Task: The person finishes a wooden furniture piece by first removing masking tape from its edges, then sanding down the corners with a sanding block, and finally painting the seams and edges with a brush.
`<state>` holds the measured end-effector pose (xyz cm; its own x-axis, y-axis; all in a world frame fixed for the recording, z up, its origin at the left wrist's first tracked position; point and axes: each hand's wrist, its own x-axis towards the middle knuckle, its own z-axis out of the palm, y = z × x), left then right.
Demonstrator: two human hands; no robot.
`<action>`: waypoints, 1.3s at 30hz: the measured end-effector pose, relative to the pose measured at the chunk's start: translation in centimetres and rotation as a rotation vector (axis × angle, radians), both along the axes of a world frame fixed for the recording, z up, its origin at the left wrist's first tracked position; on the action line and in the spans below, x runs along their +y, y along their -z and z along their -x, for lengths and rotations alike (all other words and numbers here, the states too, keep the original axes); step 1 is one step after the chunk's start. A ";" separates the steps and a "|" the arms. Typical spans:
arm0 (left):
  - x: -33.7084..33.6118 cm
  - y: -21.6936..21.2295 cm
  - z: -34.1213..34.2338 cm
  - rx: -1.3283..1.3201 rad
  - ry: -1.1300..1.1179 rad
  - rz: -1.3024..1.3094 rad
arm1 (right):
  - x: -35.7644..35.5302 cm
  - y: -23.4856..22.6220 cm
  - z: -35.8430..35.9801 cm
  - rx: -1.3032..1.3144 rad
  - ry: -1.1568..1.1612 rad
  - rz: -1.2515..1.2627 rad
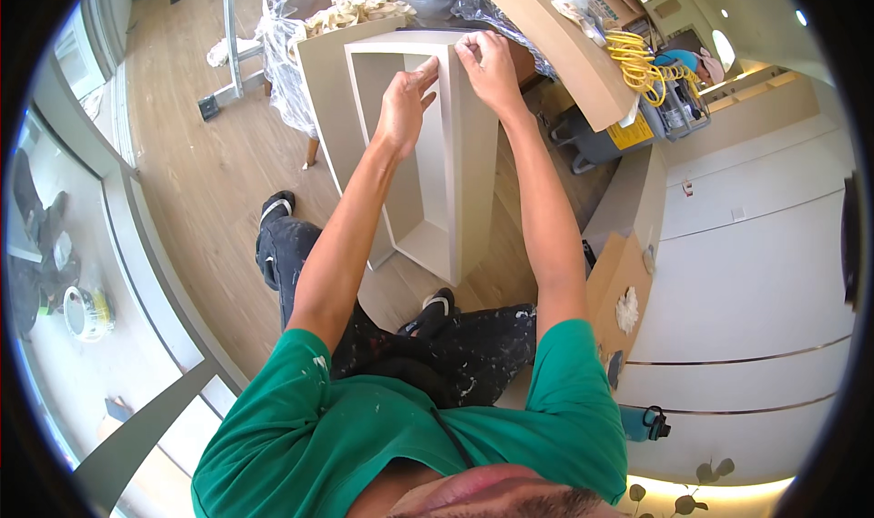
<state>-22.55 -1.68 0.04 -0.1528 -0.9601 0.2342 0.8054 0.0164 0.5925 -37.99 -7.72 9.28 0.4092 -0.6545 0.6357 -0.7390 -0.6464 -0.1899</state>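
A pale beige open-fronted cabinet (469, 199) stands upright on the floor ahead of me, its hollow side turned toward my left. My left hand (407, 108) is at its upper opening, with the fingers stretched out along the inner side of the front edge. At the top corner, my right hand (489, 67) has its fingers bent and pressed together against the edge. Whether anything small lies between those fingertips is hidden. Both forearms reach forward over the cabinet.
Clear plastic sheeting (289, 81) and a metal ladder leg (232, 40) are at the far left. A long beige panel (555, 49) slants across the far right, beside a coiled yellow hose (637, 63) and a grey machine (605, 140). Glazed doors (137, 236) run along my left.
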 end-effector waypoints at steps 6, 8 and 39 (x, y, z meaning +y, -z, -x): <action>0.4 -0.9 -0.1 0.088 -0.002 -0.073 | 0.5 1.8 -0.8 0.010 0.001 0.068; 0.0 -0.5 -0.1 0.133 0.030 -0.078 | 0.6 2.8 -0.6 -0.055 -0.011 0.075; 0.1 -0.4 0.5 0.206 0.076 -0.031 | 11.8 10.1 1.0 -1.217 -0.112 -0.333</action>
<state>-23.02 -1.58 0.47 -0.1773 -0.9548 0.2386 0.9077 -0.0649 0.4146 -38.94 4.08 -0.85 -0.2591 -0.8546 0.4501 0.0829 -0.4840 -0.8712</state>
